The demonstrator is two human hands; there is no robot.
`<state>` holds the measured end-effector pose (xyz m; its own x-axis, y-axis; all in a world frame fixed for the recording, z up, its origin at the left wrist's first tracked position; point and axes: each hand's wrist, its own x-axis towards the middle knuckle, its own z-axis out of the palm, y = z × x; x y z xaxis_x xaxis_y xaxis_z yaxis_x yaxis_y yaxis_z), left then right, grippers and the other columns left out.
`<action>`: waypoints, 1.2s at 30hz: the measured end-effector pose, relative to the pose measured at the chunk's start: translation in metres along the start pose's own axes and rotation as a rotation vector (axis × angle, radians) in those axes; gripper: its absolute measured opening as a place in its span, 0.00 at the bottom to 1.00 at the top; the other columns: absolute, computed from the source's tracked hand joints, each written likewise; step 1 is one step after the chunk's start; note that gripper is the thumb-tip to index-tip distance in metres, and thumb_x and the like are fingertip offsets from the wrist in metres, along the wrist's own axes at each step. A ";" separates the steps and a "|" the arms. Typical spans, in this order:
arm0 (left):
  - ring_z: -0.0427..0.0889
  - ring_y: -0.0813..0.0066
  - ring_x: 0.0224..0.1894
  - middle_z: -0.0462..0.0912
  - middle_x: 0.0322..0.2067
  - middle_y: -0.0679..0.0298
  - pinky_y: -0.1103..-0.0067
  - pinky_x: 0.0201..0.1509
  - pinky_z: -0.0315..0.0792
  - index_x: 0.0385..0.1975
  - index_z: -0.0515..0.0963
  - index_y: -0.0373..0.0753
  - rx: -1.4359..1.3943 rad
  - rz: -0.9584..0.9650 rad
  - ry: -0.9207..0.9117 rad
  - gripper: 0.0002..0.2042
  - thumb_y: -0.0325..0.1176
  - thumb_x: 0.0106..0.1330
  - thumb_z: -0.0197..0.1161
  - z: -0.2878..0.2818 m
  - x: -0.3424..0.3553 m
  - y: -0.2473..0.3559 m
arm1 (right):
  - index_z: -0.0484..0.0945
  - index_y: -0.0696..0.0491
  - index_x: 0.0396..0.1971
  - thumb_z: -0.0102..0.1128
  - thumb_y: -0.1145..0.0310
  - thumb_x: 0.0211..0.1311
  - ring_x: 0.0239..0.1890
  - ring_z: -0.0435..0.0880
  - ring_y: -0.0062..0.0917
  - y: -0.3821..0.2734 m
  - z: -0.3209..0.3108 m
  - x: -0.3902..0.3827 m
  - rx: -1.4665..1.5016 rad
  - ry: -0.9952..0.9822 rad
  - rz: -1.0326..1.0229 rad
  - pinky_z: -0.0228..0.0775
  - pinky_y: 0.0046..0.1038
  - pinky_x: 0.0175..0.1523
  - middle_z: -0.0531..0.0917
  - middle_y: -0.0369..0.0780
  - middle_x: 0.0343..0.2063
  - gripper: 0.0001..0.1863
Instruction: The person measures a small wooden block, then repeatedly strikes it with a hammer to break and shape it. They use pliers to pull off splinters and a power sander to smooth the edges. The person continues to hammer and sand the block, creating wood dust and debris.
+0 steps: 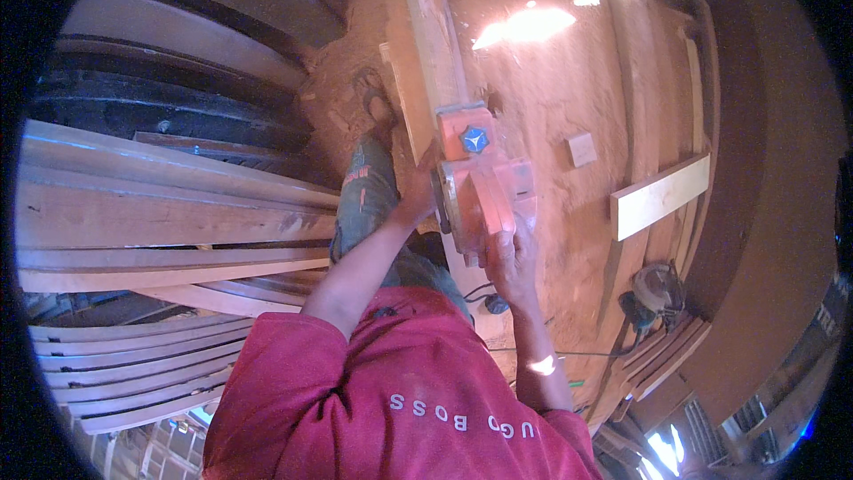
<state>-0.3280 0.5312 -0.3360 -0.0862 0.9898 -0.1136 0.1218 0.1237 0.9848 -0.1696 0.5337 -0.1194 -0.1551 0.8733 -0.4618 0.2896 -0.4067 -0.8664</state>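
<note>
An orange and red electric planer [493, 196] with a blue knob [474, 139] sits on a long wooden board [435, 36] that runs away from me. My right hand [514, 258] is closed on the planer's rear handle. My left hand [418, 191] is at the left side of the planer and the board's edge, fingers curled and partly hidden; I cannot tell which it grips. A narrower plank [400, 89] lies along the left side of the board, and a black cable [475, 293] trails behind the planer.
Stacked planks [160, 204] fill the left, with my leg [364, 196] beside them. On the dusty worktop [577, 71] at right lie a small block [581, 148], a pale short board [659, 196] and a circular saw [653, 298]. More strips [666, 356] lie at lower right.
</note>
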 end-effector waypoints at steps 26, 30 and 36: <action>0.70 0.62 0.64 0.73 0.60 0.54 0.68 0.69 0.64 0.64 0.67 0.35 -0.317 -0.173 -0.047 0.24 0.37 0.71 0.61 -0.005 0.003 -0.003 | 0.79 0.59 0.46 0.45 0.45 0.73 0.33 0.78 0.23 0.041 0.015 0.025 -0.351 0.100 -0.309 0.70 0.29 0.37 0.80 0.39 0.31 0.29; 0.72 0.60 0.63 0.75 0.59 0.53 0.67 0.68 0.65 0.61 0.70 0.36 -0.272 -0.163 -0.041 0.23 0.38 0.70 0.62 -0.007 0.002 -0.005 | 0.79 0.59 0.46 0.44 0.37 0.69 0.33 0.79 0.24 0.047 -0.009 -0.043 -0.036 -0.087 0.135 0.70 0.30 0.36 0.81 0.40 0.34 0.35; 0.74 0.57 0.62 0.77 0.57 0.52 0.66 0.66 0.67 0.57 0.75 0.38 -0.063 -0.132 -0.103 0.21 0.40 0.68 0.63 -0.013 0.003 -0.007 | 0.79 0.58 0.40 0.44 0.45 0.74 0.23 0.74 0.23 0.027 0.021 0.064 -0.403 0.100 -0.353 0.66 0.32 0.29 0.75 0.36 0.22 0.28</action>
<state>-0.3416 0.5327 -0.3420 0.0046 0.9676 -0.2523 0.0539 0.2517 0.9663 -0.1915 0.5729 -0.1758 -0.2235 0.9674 -0.1188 0.5785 0.0336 -0.8150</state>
